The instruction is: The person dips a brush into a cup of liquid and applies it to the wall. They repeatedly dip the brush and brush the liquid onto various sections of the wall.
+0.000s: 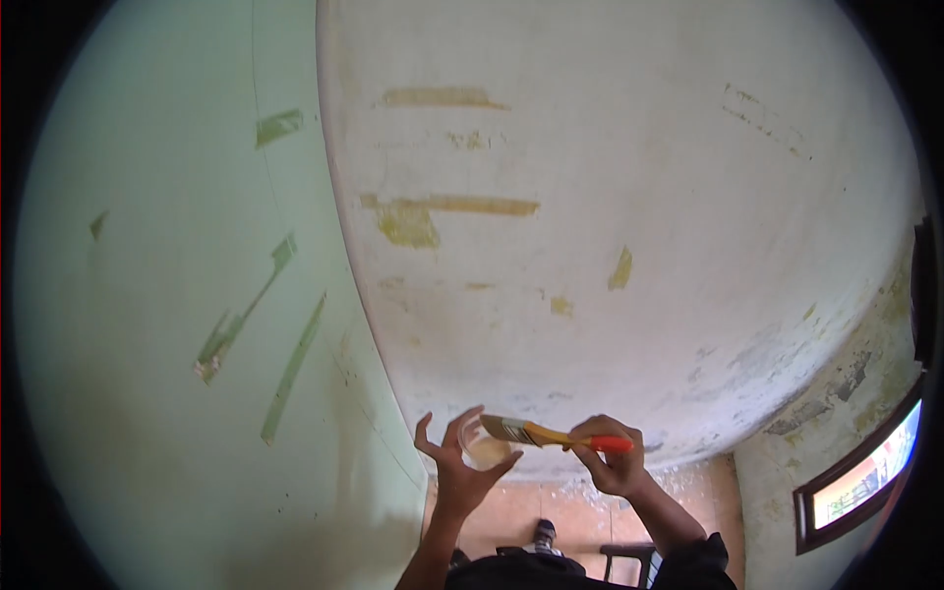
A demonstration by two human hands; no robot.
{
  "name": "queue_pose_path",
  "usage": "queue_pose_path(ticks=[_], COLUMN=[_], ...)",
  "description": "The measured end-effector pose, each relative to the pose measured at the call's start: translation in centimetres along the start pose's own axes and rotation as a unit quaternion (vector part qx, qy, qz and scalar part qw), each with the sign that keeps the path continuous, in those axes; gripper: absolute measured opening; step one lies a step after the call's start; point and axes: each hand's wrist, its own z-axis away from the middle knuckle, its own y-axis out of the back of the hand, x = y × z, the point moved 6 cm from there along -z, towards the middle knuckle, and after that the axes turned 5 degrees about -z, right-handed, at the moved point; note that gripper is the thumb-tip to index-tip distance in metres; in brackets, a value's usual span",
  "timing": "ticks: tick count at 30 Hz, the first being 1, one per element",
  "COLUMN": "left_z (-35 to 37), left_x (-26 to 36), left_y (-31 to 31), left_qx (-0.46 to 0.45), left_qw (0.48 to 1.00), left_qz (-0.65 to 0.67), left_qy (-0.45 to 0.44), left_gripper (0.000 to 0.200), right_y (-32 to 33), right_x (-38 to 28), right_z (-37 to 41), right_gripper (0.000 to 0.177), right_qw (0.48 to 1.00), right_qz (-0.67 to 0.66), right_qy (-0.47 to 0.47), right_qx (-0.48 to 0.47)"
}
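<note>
A small clear cup [485, 451] with pale yellowish contents sits in the grasp of my left hand [466, 477], its thumb and a finger curled round the sides. My right hand [616, 460] is closed on the handle of a flat paintbrush [554, 437], which has a yellow handle with a red end. The brush lies nearly level, and its bristles point left across the cup's rim. Both hands are in front of the lower part of the white wall [590, 364].
At the left stands a green wall [147, 295] with darker peeled strips. The white wall has yellowish patches and flaking low down. A framed window [860, 472] is at the lower right. On the tiled floor [580, 511], white flakes lie near a dark chair or stool [626, 551].
</note>
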Motion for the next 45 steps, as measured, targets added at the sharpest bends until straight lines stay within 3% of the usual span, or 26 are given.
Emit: queue_pose_path(ticks=[6,8,11,21,27,32,34,36,38,39,42,45], left_z=[-0.4,-0.3,-0.3,0.5,0.7,0.8,0.7,0.8,0.7,0.7,0.7,1.0], left_x=[0.0,0.0,0.5,0.6,0.4,0.7,0.9,0.7,1.1,1.3,2.3,2.0], left_y=[0.0,0.2,0.2,0.5,1.2,1.8,2.0,2.0,2.2,2.4,2.7,2.7], left_qx=[0.016,0.030,0.038,0.032,0.030,0.031,0.038,0.039,0.044,0.047,0.040,0.041], left_qw=[0.999,0.996,0.998,0.998,0.996,0.997,0.994,0.995,0.996,0.997,0.998,0.996], left_qz=[0.045,0.054,0.025,0.042,0.067,0.042,0.093,0.082,0.071,0.062,0.038,0.075], left_qy=[0.017,0.066,0.044,0.046,0.048,0.050,0.051,0.048,0.018,0.014,0.018,0.039], left_gripper=[0.122,0.123,0.124,0.122,0.121,0.122,0.121,0.123,0.124,0.124,0.123,0.122], right_y=[0.2,0.6,0.6,-1.5,-2.1,-2.9,-2.4,-2.7,-2.4,-2.4,-2.9,-2.9], right_x=[0.0,-0.3,-0.1,-2.3,-2.8,-2.9,-3.3,-3.7,-4.2,-3.9,-4.4,-4.5], right_z=[0.2,0.1,0.3,0.1,0.5,0.7,0.7,0.4,0.3,0.6,0.4,0.5], right_gripper=[0.015,0.015,0.016,0.013,0.014,0.016,0.015,0.013,0.012,0.023,0.025,0.019], right_qw=[0.999,0.999,0.998,0.997,0.995,0.996,0.995,0.995,0.991,0.991,0.989,0.991], right_qz=[0.030,0.037,0.025,0.041,0.028,0.046,0.021,0.046,0.046,0.028,0.052,0.039], right_qy=[0.041,0.040,0.044,0.072,0.089,0.078,0.087,0.083,0.114,0.125,0.136,0.124], right_qx=[-0.012,0.003,0.042,0.003,0.040,0.017,0.046,0.009,0.042,0.037,0.005,0.013])
